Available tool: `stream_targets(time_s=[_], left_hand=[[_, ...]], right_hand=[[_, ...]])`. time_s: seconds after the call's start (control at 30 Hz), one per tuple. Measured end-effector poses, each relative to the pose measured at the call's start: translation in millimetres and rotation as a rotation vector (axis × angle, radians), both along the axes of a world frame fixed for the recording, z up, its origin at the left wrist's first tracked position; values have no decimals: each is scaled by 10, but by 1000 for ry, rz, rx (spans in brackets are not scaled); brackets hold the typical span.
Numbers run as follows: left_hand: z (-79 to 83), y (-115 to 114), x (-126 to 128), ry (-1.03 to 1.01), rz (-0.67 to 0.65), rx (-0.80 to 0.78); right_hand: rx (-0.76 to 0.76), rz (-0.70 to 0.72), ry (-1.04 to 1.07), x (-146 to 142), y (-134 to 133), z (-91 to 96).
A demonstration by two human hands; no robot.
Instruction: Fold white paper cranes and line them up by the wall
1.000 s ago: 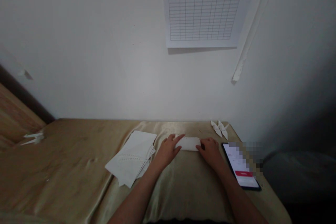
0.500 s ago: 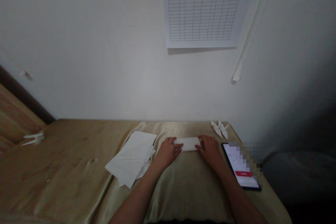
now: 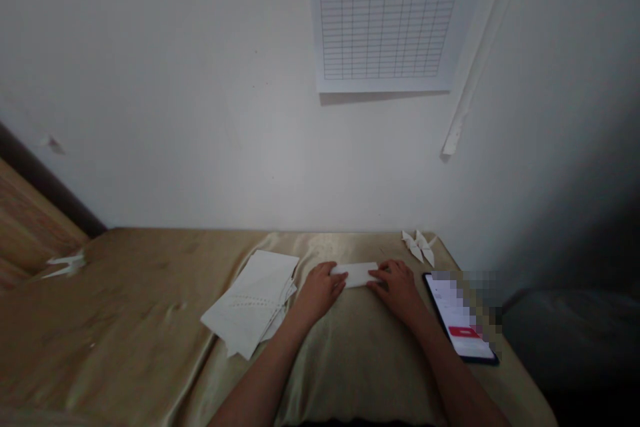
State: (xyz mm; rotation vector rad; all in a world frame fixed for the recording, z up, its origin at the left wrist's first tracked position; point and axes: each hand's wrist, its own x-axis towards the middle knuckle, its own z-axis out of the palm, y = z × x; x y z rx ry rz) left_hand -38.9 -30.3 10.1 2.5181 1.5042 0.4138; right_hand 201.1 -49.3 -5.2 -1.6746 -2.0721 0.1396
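A narrow folded strip of white paper [image 3: 357,274] lies on the gold satin cloth [image 3: 360,347]. My left hand [image 3: 321,285] grips its left end, thumb toward the near edge and fingertips at the far edge. At the right end my right hand [image 3: 397,285] pinches the strip, thumb and index finger pressed on it. Parts of both paper ends are covered by my fingers. Left of my left forearm rests a stack of white paper sheets [image 3: 250,300], some with torn or pointed edges.
Small folded white paper pieces [image 3: 419,245] lie at the back right. A phone [image 3: 463,327] with a lit screen sits right of my right forearm. White paper scraps [image 3: 67,263] are at the far left. A printed table sheet [image 3: 385,27] hangs on the wall [image 3: 200,113].
My right hand's fingers have slid slightly left along the strip, so they cover more of its right end. My left hand stays nearly still.
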Motion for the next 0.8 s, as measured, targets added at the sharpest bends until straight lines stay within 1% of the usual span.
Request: stream_targets(time_s=[0.43,0.8], left_hand=[[8,-6,8,17,7,-36],[16,-17,15,13,15,-33]], right_hand=[[-13,-13,-19,-17,-26,27],[-34,-15,-7,-7,-3,4]])
